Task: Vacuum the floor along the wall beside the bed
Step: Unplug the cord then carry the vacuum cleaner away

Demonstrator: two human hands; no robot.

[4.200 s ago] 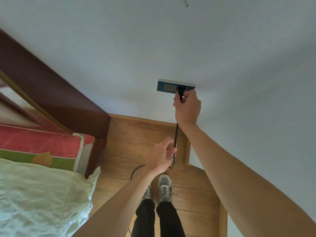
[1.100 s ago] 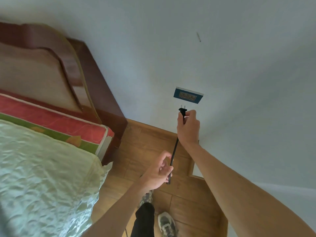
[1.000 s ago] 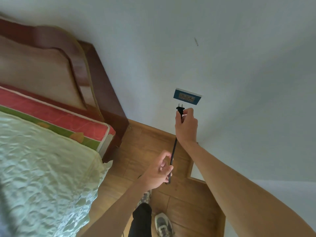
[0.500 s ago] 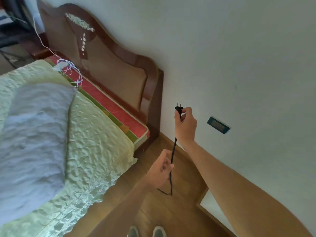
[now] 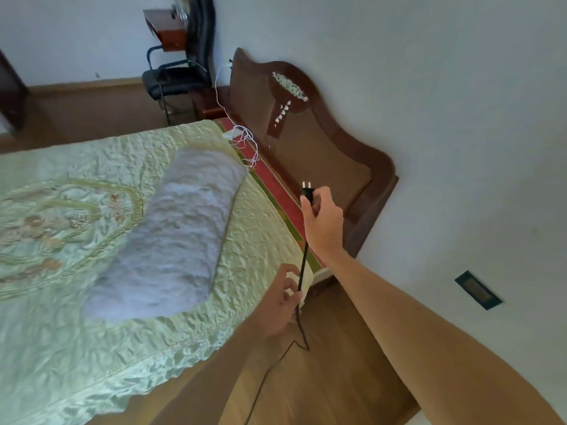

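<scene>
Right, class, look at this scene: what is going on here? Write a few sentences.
A person stands beside a bed with a pale green quilted cover. Their right hand grips a black two-pin plug, pins up and free in the air, away from the dark green wall socket. Their left hand holds the thin black cord lower down, and the cord trails to the wooden floor. No vacuum cleaner is in view.

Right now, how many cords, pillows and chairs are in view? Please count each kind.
Cords: 2, one black cord and one white cord
Pillow: 1
Chair: 1
Total: 4
</scene>
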